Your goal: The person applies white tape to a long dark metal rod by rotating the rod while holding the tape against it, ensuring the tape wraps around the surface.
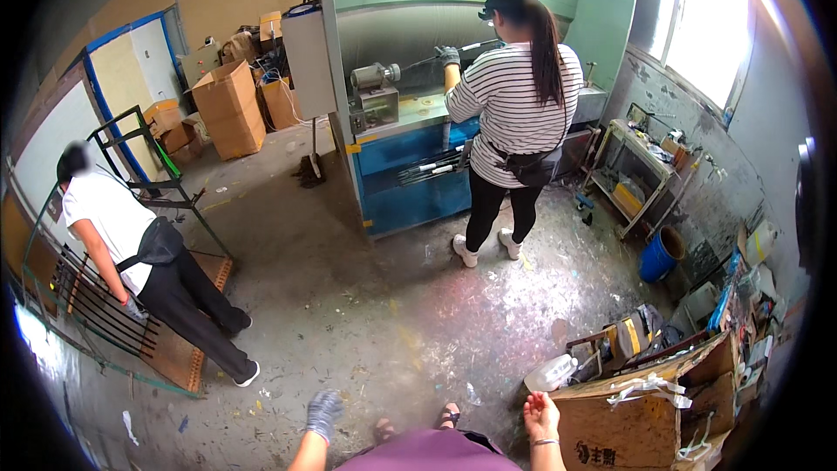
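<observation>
My left hand (323,413), in a grey glove, hangs low above the concrete floor, in front of me and to the left. Its fingers are loosely extended and nothing shows in them. On the other side, my right hand (541,416) is bare, with a band at the wrist. The palm is turned up, the fingers half bent and apart, holding nothing visible. Nearest to it are a worn cardboard box (620,427) with white straps and a translucent plastic jug (551,372); whether the hand touches the box I cannot tell.
Ahead, a person in a striped top (523,105) holds a long rod at a blue bench (401,187) with a motor (375,77). At left, another person (113,227) stands by a wheeled rack (214,283) of dark rods. A blue bucket (662,254) stands right; cartons (229,111) stand behind.
</observation>
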Action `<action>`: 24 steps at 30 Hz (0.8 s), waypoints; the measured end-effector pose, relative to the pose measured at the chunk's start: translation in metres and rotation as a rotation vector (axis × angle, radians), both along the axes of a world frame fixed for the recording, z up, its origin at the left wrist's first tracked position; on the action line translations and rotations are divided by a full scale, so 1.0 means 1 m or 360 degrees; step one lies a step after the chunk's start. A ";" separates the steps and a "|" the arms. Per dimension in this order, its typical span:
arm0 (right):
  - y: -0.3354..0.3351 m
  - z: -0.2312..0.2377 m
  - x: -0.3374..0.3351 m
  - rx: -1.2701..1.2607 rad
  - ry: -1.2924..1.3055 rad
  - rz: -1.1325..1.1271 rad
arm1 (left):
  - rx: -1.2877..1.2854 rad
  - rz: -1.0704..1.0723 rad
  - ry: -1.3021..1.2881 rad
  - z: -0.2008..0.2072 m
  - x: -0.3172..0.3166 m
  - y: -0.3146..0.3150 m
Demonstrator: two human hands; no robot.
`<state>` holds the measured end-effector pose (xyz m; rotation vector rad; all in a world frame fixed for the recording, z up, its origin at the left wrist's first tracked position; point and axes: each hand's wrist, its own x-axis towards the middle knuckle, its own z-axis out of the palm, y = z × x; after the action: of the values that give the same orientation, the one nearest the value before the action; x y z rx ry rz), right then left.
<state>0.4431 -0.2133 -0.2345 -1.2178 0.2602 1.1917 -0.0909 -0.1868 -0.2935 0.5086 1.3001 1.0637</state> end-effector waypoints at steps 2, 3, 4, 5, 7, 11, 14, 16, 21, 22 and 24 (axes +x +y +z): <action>0.005 -0.001 -0.022 0.0009 0.0047 0.0127 | -0.0323 0.0275 0.0030 0.049 0.056 0.004; 0.010 -0.005 -0.032 0.0038 0.0047 0.0233 | -0.0276 0.0110 0.0103 0.050 0.065 0.008; 0.017 -0.001 -0.044 0.0041 0.0053 0.0316 | -0.0230 -0.0048 0.0174 0.046 0.072 0.013; 0.025 0.006 -0.055 0.0046 0.0061 0.0393 | -0.0181 -0.0211 0.0248 0.041 0.077 0.017; 0.037 0.028 -0.076 0.0072 -0.0062 0.0583 | 0.0119 -0.0531 0.0623 0.029 0.085 0.020; 0.045 0.037 -0.087 0.0098 -0.0232 0.0882 | 0.0400 -0.0901 0.1299 0.041 0.092 0.020; 0.031 0.000 -0.072 -0.0044 -0.0422 0.0919 | 0.0076 -0.1009 0.1129 0.110 0.096 0.011; 0.002 -0.058 -0.048 -0.0239 -0.0683 0.0898 | -0.0153 -0.1011 0.1179 0.077 0.076 -0.011; -0.144 -0.201 0.054 -0.0988 -0.0555 0.0886 | 0.0025 -0.2168 0.2142 -0.089 -0.025 -0.114; -0.175 -0.240 0.091 -0.1187 -0.0462 0.0780 | -0.0150 -0.2166 0.1996 -0.096 -0.032 -0.132; -0.187 -0.226 0.076 -0.1365 -0.0910 0.1688 | -0.0492 -0.2047 0.1880 -0.093 -0.049 -0.139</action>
<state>0.5186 -0.3999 -0.4607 -2.5701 -0.4236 1.5794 -0.1402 -0.3254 -0.3865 1.5557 1.5863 -0.6482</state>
